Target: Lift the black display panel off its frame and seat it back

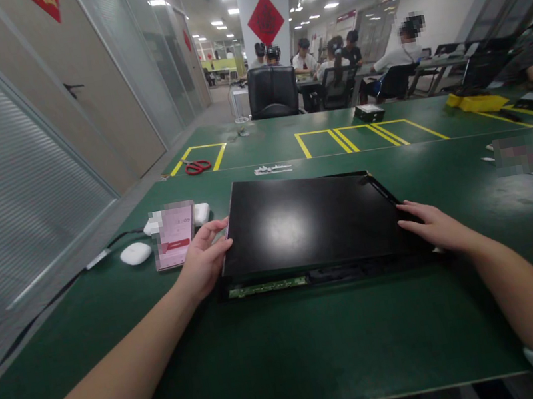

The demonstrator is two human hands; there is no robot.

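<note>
A glossy black flat panel (307,220) lies on the green table (290,351) in front of me, on top of a dark frame whose near edge shows a thin green circuit strip (268,287). My left hand (205,260) grips the panel's left edge, fingers curled against it. My right hand (430,227) rests on the panel's right edge with fingers stretched along it. At the far right corner the frame (378,183) peeks out from under the panel.
A phone (174,235), a white oval case (136,253) and a white block lie left of the panel. Red scissors (197,166), small screws (272,169), a black box (369,112) and yellow cloth (478,102) lie farther back. People sit beyond a black chair (272,90).
</note>
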